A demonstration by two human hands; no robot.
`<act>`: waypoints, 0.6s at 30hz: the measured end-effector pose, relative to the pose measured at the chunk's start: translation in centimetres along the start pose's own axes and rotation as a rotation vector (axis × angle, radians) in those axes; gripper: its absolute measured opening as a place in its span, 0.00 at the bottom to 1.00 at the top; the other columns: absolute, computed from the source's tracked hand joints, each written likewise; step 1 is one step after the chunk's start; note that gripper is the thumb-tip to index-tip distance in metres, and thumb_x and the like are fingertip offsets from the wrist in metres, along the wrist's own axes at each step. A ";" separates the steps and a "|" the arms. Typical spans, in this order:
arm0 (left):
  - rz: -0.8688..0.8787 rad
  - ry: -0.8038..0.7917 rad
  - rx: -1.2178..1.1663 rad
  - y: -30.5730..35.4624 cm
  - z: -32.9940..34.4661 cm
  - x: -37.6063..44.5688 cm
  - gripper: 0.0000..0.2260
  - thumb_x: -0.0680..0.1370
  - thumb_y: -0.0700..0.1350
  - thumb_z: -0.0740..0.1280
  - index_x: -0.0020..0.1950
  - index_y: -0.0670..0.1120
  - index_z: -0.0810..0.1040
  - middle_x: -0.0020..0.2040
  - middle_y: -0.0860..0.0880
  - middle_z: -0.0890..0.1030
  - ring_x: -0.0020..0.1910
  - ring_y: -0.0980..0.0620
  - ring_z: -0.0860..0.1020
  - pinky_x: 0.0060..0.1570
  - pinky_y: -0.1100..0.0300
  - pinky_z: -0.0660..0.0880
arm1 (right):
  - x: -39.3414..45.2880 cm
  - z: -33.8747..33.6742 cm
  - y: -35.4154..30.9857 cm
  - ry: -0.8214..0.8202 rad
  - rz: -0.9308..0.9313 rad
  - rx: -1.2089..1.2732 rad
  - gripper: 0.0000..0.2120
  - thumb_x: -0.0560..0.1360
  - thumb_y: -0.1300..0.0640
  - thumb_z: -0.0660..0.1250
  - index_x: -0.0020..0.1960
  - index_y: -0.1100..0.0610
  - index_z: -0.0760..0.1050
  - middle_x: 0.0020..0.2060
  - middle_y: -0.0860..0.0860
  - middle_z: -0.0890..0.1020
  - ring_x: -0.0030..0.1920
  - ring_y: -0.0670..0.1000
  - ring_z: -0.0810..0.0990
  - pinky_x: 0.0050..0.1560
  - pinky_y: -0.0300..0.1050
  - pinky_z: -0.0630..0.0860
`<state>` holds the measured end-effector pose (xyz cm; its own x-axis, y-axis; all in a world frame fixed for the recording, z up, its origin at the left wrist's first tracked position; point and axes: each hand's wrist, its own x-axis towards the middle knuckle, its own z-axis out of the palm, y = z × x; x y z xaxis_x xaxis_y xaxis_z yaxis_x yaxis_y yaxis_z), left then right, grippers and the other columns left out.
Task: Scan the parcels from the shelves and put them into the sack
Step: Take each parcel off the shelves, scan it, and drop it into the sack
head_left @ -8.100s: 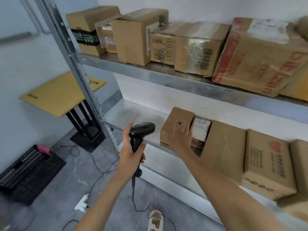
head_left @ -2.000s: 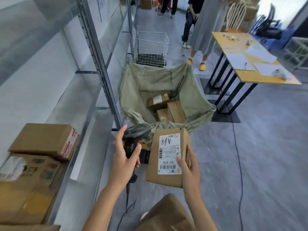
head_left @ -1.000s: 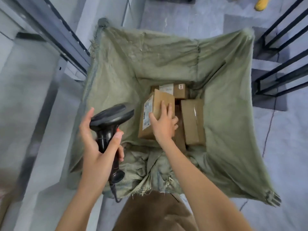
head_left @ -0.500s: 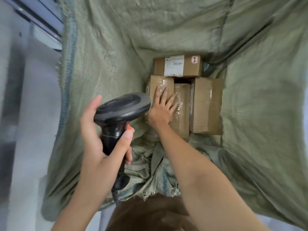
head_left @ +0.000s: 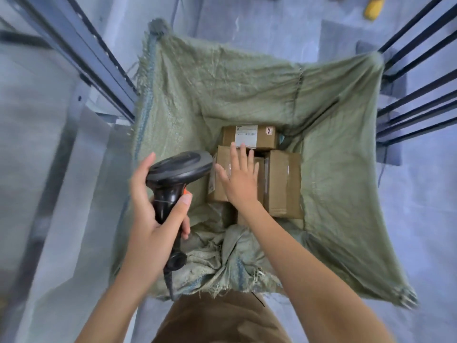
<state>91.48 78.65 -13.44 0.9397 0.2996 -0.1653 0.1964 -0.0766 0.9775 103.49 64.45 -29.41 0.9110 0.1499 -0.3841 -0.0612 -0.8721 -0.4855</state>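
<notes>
Gripping the black scanner point(head_left: 179, 169) in my left hand point(head_left: 158, 219) at nine o'clock, I spread my right hand point(head_left: 241, 179) flat and empty over a parcel point(head_left: 221, 186) inside the green sack point(head_left: 341, 194). Another box point(head_left: 283, 181) lies beside it at three o'clock, a labelled box point(head_left: 249, 136) beyond at twelve.

Parcel sorting/storage rm: open green sack point(head_left: 341, 169) w/ cardboard parcels point(head_left: 284, 181) inside, metal shelf upright point(head_left: 81, 53) just left of sack, barcode scanner point(head_left: 178, 169) over it.
</notes>
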 end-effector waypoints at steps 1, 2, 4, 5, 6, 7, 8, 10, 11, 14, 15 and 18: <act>0.015 0.016 0.003 0.7 -0.3 -0.2 0.30 0.78 0.46 0.68 0.69 0.76 0.61 0.41 0.47 0.80 0.28 0.47 0.76 0.31 0.57 0.78 | -0.4 -1.2 -0.8 0.034 -0.036 -0.003 0.34 0.83 0.38 0.53 0.82 0.49 0.43 0.82 0.52 0.44 0.81 0.56 0.40 0.78 0.59 0.40; 0.030 0.035 0.005 1.4 -0.5 -0.5 0.30 0.79 0.47 0.69 0.69 0.76 0.61 0.40 0.46 0.80 0.28 0.47 0.76 0.31 0.56 0.78 | -0.8 -2.5 -1.6 0.066 -0.077 -0.011 0.34 0.83 0.39 0.54 0.82 0.50 0.44 0.82 0.52 0.45 0.81 0.57 0.42 0.78 0.59 0.41; 0.070 0.072 -0.002 2.9 -1.0 -1.2 0.30 0.80 0.46 0.70 0.68 0.77 0.61 0.40 0.44 0.79 0.28 0.47 0.76 0.31 0.58 0.78 | -1.7 -5.0 -3.4 0.122 -0.165 -0.030 0.34 0.83 0.40 0.54 0.82 0.51 0.46 0.82 0.52 0.47 0.81 0.57 0.42 0.79 0.59 0.43; 0.094 0.087 -0.005 3.6 -1.3 -1.7 0.31 0.80 0.45 0.68 0.67 0.78 0.61 0.40 0.44 0.78 0.28 0.48 0.76 0.31 0.59 0.78 | -2.1 -6.3 -4.4 0.147 -0.211 -0.038 0.33 0.83 0.40 0.54 0.82 0.51 0.46 0.82 0.52 0.47 0.81 0.57 0.42 0.79 0.58 0.43; 0.116 0.104 -0.005 4.4 -1.5 -2.2 0.32 0.80 0.42 0.67 0.67 0.79 0.61 0.40 0.44 0.78 0.28 0.48 0.76 0.31 0.59 0.78 | -2.6 -7.5 -5.5 0.169 -0.258 -0.041 0.33 0.83 0.40 0.53 0.82 0.51 0.46 0.82 0.52 0.46 0.81 0.56 0.41 0.79 0.58 0.42; 0.134 0.121 -0.002 4.9 -1.6 -2.7 0.34 0.81 0.40 0.67 0.66 0.79 0.62 0.40 0.44 0.78 0.28 0.48 0.75 0.30 0.59 0.78 | -2.9 -8.7 -6.4 0.185 -0.296 -0.036 0.33 0.83 0.40 0.53 0.82 0.50 0.46 0.82 0.51 0.46 0.81 0.55 0.41 0.79 0.57 0.41; 0.153 0.149 0.005 5.5 -1.9 -3.4 0.35 0.81 0.37 0.67 0.64 0.80 0.62 0.40 0.45 0.78 0.28 0.49 0.75 0.30 0.59 0.77 | -3.5 -9.8 -7.4 0.199 -0.341 -0.027 0.32 0.84 0.40 0.53 0.82 0.50 0.46 0.82 0.51 0.46 0.81 0.55 0.40 0.79 0.56 0.40; 0.186 0.230 0.012 6.7 -2.2 -5.5 0.36 0.81 0.36 0.66 0.62 0.81 0.63 0.40 0.47 0.79 0.27 0.50 0.75 0.30 0.60 0.77 | -5.1 -12.0 -9.5 0.220 -0.453 -0.019 0.32 0.83 0.40 0.53 0.82 0.49 0.46 0.82 0.50 0.45 0.81 0.54 0.39 0.79 0.55 0.38; 0.200 0.276 0.014 7.1 -2.3 -6.7 0.36 0.81 0.36 0.67 0.62 0.82 0.63 0.40 0.48 0.80 0.28 0.51 0.75 0.30 0.61 0.77 | -6.0 -12.9 -10.4 0.225 -0.507 -0.019 0.32 0.83 0.40 0.52 0.82 0.49 0.45 0.82 0.50 0.45 0.81 0.53 0.39 0.79 0.55 0.38; 0.240 0.429 0.027 7.1 -2.0 -11.2 0.35 0.82 0.38 0.67 0.64 0.80 0.63 0.44 0.46 0.79 0.29 0.51 0.76 0.31 0.62 0.77 | -9.9 -14.3 -11.7 0.225 -0.657 -0.027 0.33 0.83 0.39 0.52 0.82 0.50 0.45 0.82 0.50 0.46 0.81 0.53 0.39 0.78 0.54 0.38; 0.247 0.476 0.037 6.9 -1.7 -13.0 0.34 0.82 0.38 0.67 0.66 0.79 0.62 0.44 0.45 0.79 0.29 0.51 0.76 0.32 0.62 0.77 | -11.6 -14.3 -11.7 0.215 -0.706 -0.026 0.33 0.83 0.39 0.52 0.82 0.50 0.46 0.81 0.50 0.46 0.81 0.53 0.39 0.78 0.54 0.37; 0.253 0.615 0.092 5.4 -0.3 -19.5 0.33 0.82 0.40 0.67 0.71 0.74 0.59 0.40 0.48 0.80 0.28 0.50 0.77 0.31 0.62 0.76 | -17.6 -13.3 -10.7 0.164 -0.858 -0.048 0.32 0.83 0.39 0.52 0.82 0.50 0.46 0.81 0.50 0.47 0.81 0.53 0.40 0.78 0.54 0.39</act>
<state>74.13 72.63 -4.86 0.6343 0.7471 0.1988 0.0400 -0.2885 0.9566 93.56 64.93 -7.04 0.6817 0.6983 0.2184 0.6868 -0.5079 -0.5200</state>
